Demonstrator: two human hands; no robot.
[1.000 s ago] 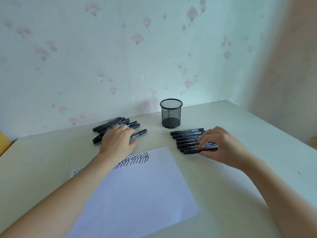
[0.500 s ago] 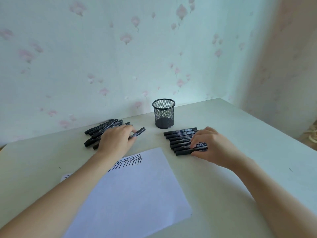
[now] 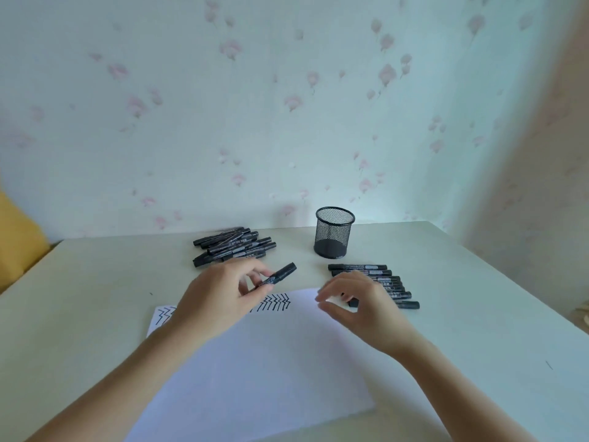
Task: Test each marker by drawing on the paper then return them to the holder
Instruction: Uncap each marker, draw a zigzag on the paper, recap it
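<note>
Left hand [image 3: 220,301] has lifted one black capped marker [image 3: 278,277] off the pile, pinching it over the white sheet of paper [image 3: 255,371], right hand [image 3: 360,301] now raised, fingers loosely spread, holding nothing, right row of black markers [image 3: 382,283] beyond, left pile of black markers [image 3: 232,245] and black mesh cylinder holder [image 3: 334,232] farthest.

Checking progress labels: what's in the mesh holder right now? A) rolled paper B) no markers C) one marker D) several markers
B: the mesh holder shows only its dark base through the wire; the markers lie on the table in a left pile and a right row.
</note>
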